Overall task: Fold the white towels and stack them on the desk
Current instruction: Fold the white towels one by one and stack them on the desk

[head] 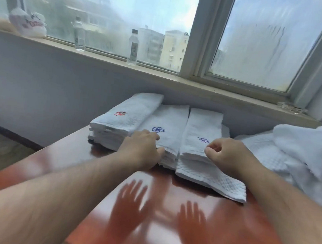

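Currently, three folded white towel stacks sit side by side at the far edge of the desk (pixel 66 158). All positions below are given relative to the middle stack (pixel 171 120), which carries a blue flower emblem.

- Left stack (pixel 126 117): touching the middle stack on its left side, angled slightly away from it, marked with a red emblem.
- Right stack (pixel 202 125): just beside the middle stack on its right, marked with a purple emblem. Its bottom towel sticks out toward the person, past the layers above it.
- Loose pile (pixel 298 152): unfolded white towels, well to the right of the middle stack, beyond the right stack.

Hand state:

- Left hand (pixel 142 149): grips the near left corner of the middle stack, with the fingers over the top surface and the thumb against the near end.
- Right hand (pixel 226 156): rests on the near end of the right stack, with the fingers curled and the thumb lying on the cloth. Whether a layer is pinched cannot be told.
- The hands are apart, one stack each.

Background: a sill (pixel 122 61) runs behind and above the middle stack. It carries a capped bottle (pixel 133 47), a second bottle (pixel 79 36) farther left and a white bag (pixel 28 23) at the far left.
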Available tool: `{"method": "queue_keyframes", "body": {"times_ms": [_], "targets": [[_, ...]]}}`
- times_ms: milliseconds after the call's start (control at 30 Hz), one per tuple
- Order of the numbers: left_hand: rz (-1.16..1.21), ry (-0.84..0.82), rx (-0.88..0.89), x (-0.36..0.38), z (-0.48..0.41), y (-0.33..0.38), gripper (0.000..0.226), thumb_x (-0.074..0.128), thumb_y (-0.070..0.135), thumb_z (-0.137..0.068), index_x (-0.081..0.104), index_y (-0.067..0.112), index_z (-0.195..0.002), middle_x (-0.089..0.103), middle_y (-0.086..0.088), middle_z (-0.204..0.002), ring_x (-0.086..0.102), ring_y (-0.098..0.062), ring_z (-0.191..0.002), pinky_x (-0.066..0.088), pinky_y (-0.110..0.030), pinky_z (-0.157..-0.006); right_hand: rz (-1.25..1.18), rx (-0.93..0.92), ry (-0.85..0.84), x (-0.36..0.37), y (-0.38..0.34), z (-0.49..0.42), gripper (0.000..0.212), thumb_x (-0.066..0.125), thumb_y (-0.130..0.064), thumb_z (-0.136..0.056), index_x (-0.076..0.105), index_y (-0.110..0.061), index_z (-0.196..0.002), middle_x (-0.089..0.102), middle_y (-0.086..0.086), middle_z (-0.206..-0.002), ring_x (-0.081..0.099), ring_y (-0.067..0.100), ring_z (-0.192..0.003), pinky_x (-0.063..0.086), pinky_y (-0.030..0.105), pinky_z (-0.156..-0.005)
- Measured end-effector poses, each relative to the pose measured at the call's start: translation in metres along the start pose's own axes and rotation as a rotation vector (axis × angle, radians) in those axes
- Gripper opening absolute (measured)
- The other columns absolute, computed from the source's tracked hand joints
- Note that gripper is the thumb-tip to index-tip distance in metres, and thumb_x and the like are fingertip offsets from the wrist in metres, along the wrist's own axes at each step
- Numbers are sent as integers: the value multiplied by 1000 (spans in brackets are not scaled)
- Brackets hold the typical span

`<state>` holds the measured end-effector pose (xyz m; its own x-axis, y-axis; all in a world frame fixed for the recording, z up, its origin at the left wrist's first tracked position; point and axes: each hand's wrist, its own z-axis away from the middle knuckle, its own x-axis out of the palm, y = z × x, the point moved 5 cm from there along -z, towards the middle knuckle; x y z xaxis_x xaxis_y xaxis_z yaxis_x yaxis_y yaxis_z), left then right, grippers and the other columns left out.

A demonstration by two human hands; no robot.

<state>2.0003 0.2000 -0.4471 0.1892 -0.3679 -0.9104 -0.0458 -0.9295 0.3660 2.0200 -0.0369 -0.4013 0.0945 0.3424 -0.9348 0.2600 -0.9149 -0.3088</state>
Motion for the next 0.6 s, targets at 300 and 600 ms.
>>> {"method": "queue_keyframes", "body": {"times_ms": [300, 600], "targets": [[299, -75, 285, 80, 49, 201, 41, 55, 40, -90, 56, 30, -129, 55, 5, -130, 49, -18, -125, 42, -37, -105, -210, 306, 262, -47, 164, 129, 25, 65, -35, -89, 69, -22, -67, 66, -17, -59, 59, -5, -58, 39, 11, -50], [609, -80, 310, 168, 80, 282, 18, 60, 28, -86, 65, 34, -102, 60, 15, -96, 57, -4, -89, 47, -27, -82, -681, 686, 616, 12, 278, 223, 24, 56, -38, -81, 71, -22, -72, 68, -1, -63, 60, 10, -54, 46, 24, -50]]}}
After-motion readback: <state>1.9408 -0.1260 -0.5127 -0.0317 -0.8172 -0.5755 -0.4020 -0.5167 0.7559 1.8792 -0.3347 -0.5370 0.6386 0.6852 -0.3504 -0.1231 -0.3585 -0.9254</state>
